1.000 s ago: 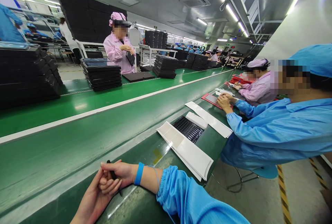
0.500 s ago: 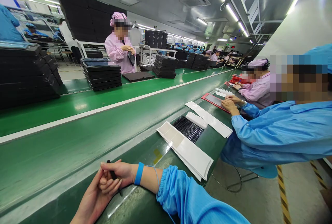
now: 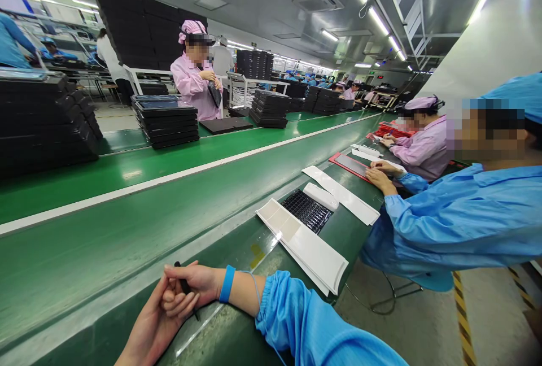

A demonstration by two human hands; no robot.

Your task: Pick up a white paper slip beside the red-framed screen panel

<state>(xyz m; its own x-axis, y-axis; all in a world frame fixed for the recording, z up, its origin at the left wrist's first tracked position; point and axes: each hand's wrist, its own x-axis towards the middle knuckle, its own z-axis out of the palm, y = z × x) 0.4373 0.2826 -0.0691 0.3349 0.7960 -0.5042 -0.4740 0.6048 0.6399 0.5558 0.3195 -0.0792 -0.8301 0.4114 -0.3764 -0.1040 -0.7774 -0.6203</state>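
Note:
At the near edge of the green bench, my two hands meet. My right hand, with a blue wristband, is closed around a thin black stick-like tool; its exact kind is unclear. A narrow dark tip shows below the fingers. My left hand comes up from the bottom edge, its fingers closed together against those of my right hand. What lies between them is hidden. To the right rest white strip-like sheets, overlapping, beside a black gridded tray and a white rounded piece.
A green conveyor runs past the bench. Beyond it stand stacks of black trays and a person in pink. A person in blue works at the right over a red tray. Another white strip lies between.
My hands and the black tool have stayed in place. The co-worker in blue at the right has shifted slightly rightward, head and hands included.

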